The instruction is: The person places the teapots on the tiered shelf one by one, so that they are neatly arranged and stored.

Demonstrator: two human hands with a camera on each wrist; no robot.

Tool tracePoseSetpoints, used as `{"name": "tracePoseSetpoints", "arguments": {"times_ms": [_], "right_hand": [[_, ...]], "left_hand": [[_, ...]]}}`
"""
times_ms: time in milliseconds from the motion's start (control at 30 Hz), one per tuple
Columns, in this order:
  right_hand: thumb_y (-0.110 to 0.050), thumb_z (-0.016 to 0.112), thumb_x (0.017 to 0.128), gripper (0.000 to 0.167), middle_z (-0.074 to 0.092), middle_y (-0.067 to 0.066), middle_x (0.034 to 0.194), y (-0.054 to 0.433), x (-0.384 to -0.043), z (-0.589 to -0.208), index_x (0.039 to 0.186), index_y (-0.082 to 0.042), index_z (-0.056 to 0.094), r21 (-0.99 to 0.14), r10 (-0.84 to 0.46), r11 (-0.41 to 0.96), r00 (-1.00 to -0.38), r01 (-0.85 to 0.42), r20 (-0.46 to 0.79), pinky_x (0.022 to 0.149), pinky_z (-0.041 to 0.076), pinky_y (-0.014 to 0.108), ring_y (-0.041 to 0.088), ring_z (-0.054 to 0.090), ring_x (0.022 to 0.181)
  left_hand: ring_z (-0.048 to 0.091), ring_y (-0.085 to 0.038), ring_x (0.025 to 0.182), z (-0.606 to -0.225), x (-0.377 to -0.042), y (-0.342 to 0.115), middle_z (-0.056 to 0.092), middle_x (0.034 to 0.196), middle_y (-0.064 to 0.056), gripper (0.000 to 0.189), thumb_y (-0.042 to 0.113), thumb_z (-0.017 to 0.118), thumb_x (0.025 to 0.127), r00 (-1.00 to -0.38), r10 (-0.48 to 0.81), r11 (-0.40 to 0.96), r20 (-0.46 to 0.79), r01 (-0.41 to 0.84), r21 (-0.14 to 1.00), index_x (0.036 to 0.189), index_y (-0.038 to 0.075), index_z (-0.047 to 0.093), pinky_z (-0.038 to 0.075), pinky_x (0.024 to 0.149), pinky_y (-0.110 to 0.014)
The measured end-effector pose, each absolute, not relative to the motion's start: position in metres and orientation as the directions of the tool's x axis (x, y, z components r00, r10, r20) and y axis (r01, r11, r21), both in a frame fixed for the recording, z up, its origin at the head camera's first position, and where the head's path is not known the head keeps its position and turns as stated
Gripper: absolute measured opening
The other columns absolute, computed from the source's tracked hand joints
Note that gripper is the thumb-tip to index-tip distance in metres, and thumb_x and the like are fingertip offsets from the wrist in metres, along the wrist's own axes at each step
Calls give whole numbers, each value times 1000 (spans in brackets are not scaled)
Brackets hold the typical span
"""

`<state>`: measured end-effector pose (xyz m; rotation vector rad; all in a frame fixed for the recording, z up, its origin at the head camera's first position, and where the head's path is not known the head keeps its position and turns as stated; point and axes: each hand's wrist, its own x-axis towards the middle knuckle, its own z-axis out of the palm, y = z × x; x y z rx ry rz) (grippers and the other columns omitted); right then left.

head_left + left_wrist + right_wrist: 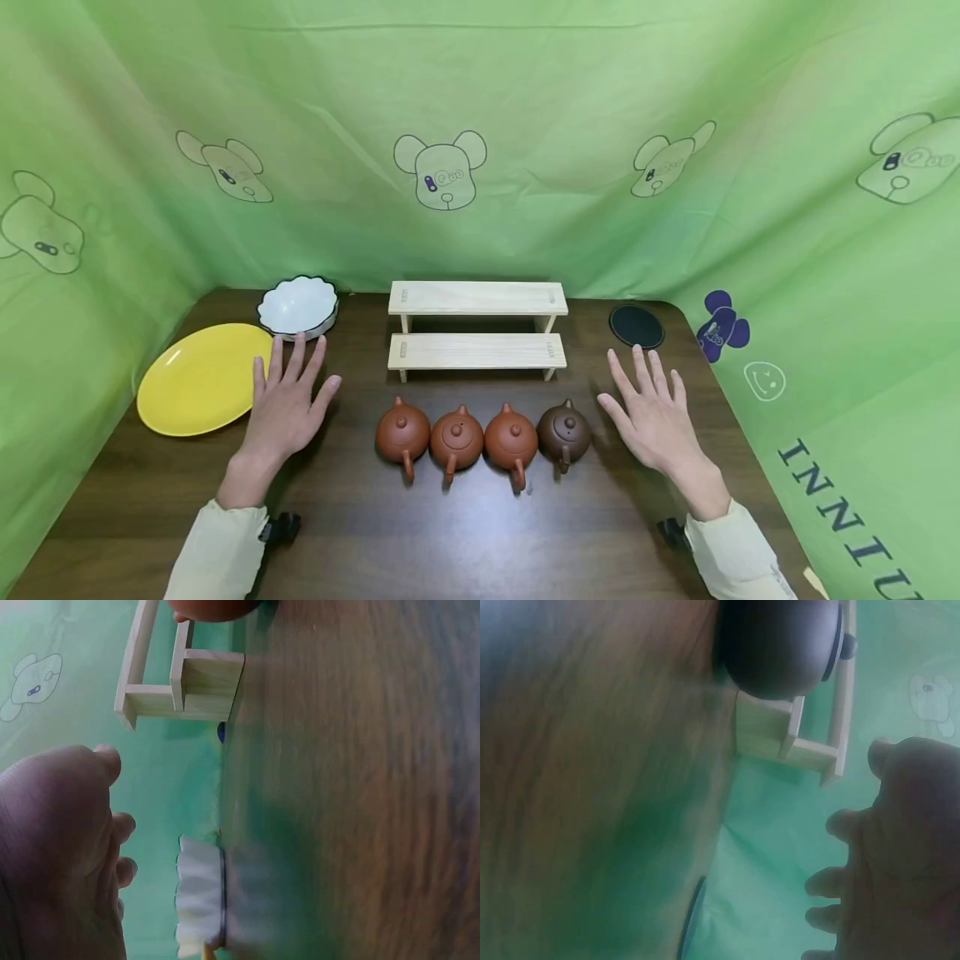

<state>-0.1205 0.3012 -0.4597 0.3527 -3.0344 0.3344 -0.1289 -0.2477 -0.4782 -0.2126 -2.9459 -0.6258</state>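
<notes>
My left hand (285, 412) is held with fingers spread, palm down, beside the yellow oval plate (197, 383). Its fingertips overlap the front rim of a white scalloped bowl (300, 304) in the head view. On the other side, my right hand (654, 421) also has its fingers spread and holds nothing; a round black coaster (637, 325) lies just beyond its fingertips. Between the hands stand three reddish-brown teapots (457, 440) and one dark brown teapot (565, 433) in a row, handles toward me. The left wrist view shows the left hand (60, 847) raised off the tabletop.
Behind the teapots stands a pale two-step wooden rack (477, 351), both steps bare. All of it is on a dark wooden table (465, 542). Green cloth (525, 225) printed with bear faces rises at the back and both sides.
</notes>
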Motion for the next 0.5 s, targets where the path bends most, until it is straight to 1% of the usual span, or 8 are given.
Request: {"name": "tracePoseSetpoints", "arguments": {"times_ms": [133, 267, 400, 500], "right_hand": [[-47, 46, 119, 70, 20, 36, 177, 299, -117, -464, 177, -12, 28, -224, -235, 940, -964, -258, 124, 129, 17, 83, 57, 17, 164], [-42, 48, 119, 68, 27, 36, 175, 296, -113, -466, 176, -9, 31, -226, -242, 936, -958, -272, 152, 128, 22, 80, 57, 25, 161], [-37, 50, 119, 66, 33, 35, 172, 291, -108, -469, 175, -7, 32, -241, -244, 928, -953, -284, 182, 127, 28, 77, 57, 33, 158], [-33, 52, 118, 64, 39, 33, 171, 286, -102, -472, 174, -6, 36, -283, -241, 913, -948, -294, 208, 124, 34, 77, 56, 40, 154]], "left_hand": [[-6, -56, 167, -478, -128, -243, 12, 180, -31, 73, 50, 37, 120, -987, 113, 878, 111, 152, 454, 176, 4, 25, -9, 136, -76], [-7, -54, 168, -476, -131, -236, 10, 181, -31, 72, 47, 38, 121, -990, 126, 850, 64, 141, 507, 177, 6, 21, -5, 137, -74], [-3, -54, 168, -477, -134, -230, 11, 180, -32, 69, 43, 41, 122, -990, 135, 814, 43, 136, 565, 177, 6, 22, 1, 138, -75], [1, -55, 167, -479, -136, -226, 13, 180, -33, 69, 40, 42, 122, -990, 140, 784, 25, 126, 608, 177, 5, 22, 5, 138, -74]]}}
